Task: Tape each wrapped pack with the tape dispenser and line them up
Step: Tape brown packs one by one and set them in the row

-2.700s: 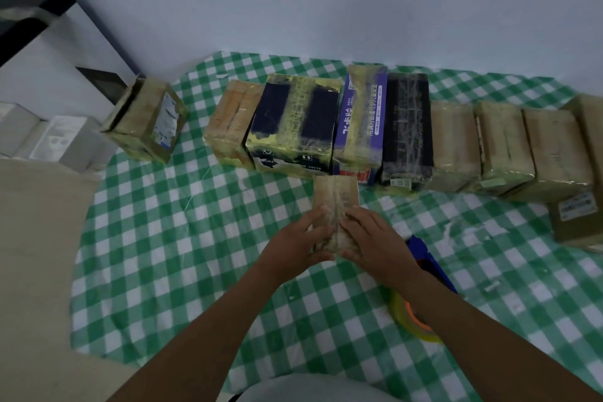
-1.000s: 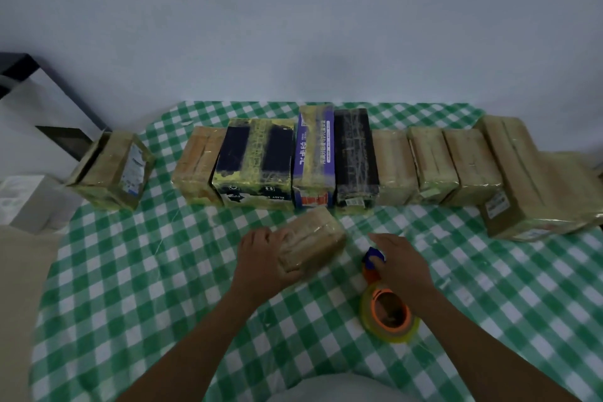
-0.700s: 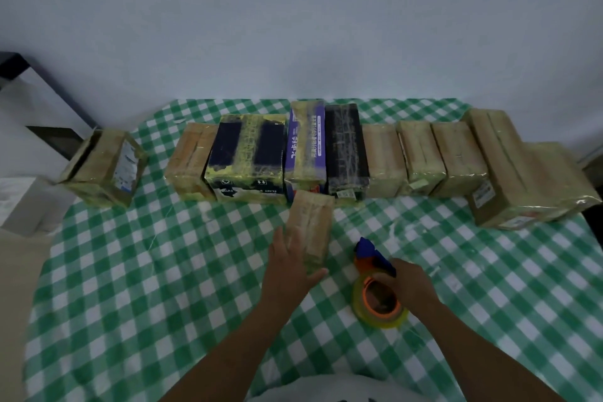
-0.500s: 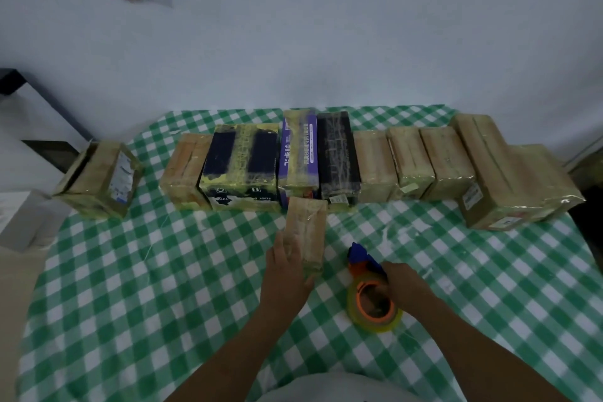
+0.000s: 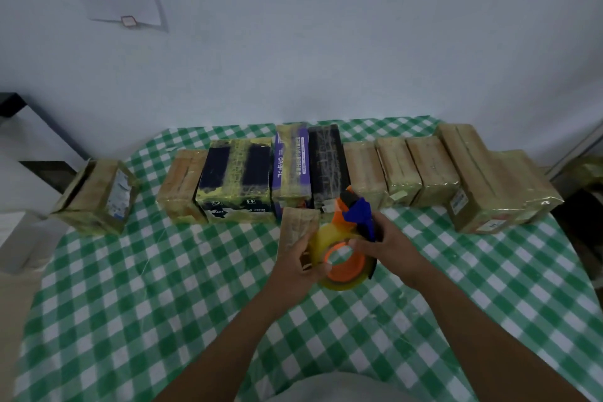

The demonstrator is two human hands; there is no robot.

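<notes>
left grip (image 5: pixel 295 266): curled round pack (image 5: pixel 298 223), upright
right grip (image 5: pixel 388 245): closed on tape dispenser (image 5: pixel 349 215)
risk: tape drag cd tip pack w/ 1-hand hold, strip skews

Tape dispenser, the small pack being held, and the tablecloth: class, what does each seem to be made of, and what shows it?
Tape dispenser: likely hard plastic, with smooth blue and orange moulded parts; its roll is glossy yellowish film.
Small pack: probably cardboard under shiny tape, brown with sheen.
Tablecloth: green-white check, faintly creased; cloth or plastic sheet, unclear.
</notes>
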